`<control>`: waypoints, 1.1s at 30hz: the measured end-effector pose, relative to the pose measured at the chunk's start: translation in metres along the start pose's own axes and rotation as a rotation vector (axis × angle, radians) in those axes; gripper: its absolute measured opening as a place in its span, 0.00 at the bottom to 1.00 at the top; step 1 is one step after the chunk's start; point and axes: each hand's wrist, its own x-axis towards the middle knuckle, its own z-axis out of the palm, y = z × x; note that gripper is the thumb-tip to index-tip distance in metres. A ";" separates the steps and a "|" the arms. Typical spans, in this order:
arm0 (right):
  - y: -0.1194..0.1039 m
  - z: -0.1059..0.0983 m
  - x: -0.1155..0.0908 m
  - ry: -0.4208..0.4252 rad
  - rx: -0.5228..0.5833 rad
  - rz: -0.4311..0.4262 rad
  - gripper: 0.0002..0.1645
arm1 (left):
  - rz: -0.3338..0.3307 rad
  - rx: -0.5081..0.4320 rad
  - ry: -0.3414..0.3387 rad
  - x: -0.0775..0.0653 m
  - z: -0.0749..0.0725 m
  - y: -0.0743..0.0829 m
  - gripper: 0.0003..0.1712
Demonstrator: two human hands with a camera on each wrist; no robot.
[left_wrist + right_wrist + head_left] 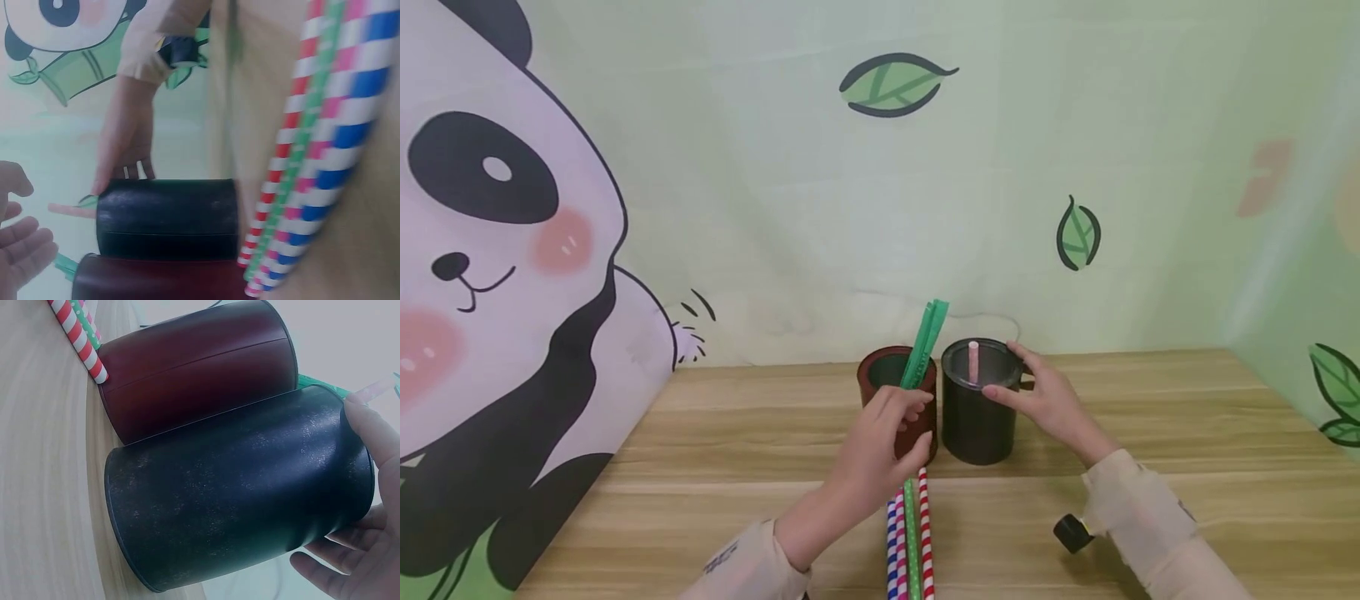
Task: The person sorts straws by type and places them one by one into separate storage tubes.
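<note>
My right hand [1054,407] holds the black pen cup [979,429] at its rim, thumb on the near side and fingers on the far side. A pale pink stick [973,362] stands inside that cup. Close beside it on the left is a dark red-brown cup [871,379] with a long green item [927,343] leaning out of its top; its exact kind is unclear. My left hand [868,454] hovers in front of the red-brown cup with fingers loosely bent and nothing in them, as the left wrist view also shows.
Several patterned paper straws [912,533], striped and dotted, lie side by side on the wooden table [737,467], their far ends near the red-brown cup. A small black cylinder [1072,533] appears by the right sleeve. Behind the table hangs a panda-print cloth [760,208].
</note>
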 end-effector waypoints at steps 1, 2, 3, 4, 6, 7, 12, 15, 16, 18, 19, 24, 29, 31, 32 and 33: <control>0.000 0.000 0.000 0.000 -0.001 -0.001 0.51 | -0.023 -0.007 -0.015 -0.004 -0.001 0.000 0.23; 0.000 0.000 0.000 0.001 -0.002 -0.001 0.51 | -0.048 -0.015 -0.033 -0.009 -0.001 -0.001 0.22; 0.000 0.000 0.000 0.001 -0.001 -0.002 0.51 | -0.074 -0.029 -0.054 -0.013 -0.002 -0.001 0.22; 0.000 0.000 0.000 0.002 -0.001 -0.004 0.51 | -0.103 -0.043 -0.075 -0.016 -0.002 -0.002 0.22; 0.001 -0.002 0.000 0.002 -0.003 -0.005 0.51 | -0.167 -0.076 -0.127 -0.023 -0.003 -0.003 0.21; 0.001 -0.002 0.000 0.002 -0.004 -0.006 0.51 | -0.199 -0.092 -0.155 -0.026 -0.004 -0.003 0.21; 0.000 -0.003 0.000 -0.007 -0.004 -0.002 0.52 | -0.358 -0.176 -0.299 -0.039 -0.006 -0.007 0.18; -0.001 -0.003 0.000 -0.013 0.002 -0.002 0.52 | -0.439 -0.207 -0.374 -0.049 -0.007 -0.009 0.17; -0.001 -0.002 0.000 -0.015 0.003 -0.002 0.52 | -0.461 -0.214 -0.393 -0.053 -0.007 -0.010 0.17; -0.001 -0.002 0.000 -0.016 0.010 -0.003 0.52 | -0.509 -0.222 -0.430 -0.059 -0.007 -0.011 0.17; -0.001 -0.002 0.000 -0.015 0.013 -0.005 0.52 | -0.531 -0.223 -0.445 -0.061 -0.007 -0.012 0.18; 0.000 -0.002 0.001 -0.009 0.018 -0.011 0.52 | -0.590 -0.222 -0.506 -0.069 -0.005 -0.013 0.17; 0.001 -0.003 0.001 -0.006 0.018 -0.014 0.51 | -0.615 -0.219 -0.553 -0.075 -0.001 -0.015 0.13; 0.002 -0.002 0.001 -0.007 0.024 -0.019 0.52 | -0.666 -0.238 -0.574 -0.078 0.001 -0.017 0.12; 0.002 -0.002 0.001 -0.009 0.026 -0.019 0.52 | -0.698 -0.254 -0.585 -0.079 0.002 -0.017 0.11; 0.002 -0.001 0.001 -0.013 0.027 -0.018 0.52 | -0.735 -0.273 -0.596 -0.080 0.004 -0.018 0.11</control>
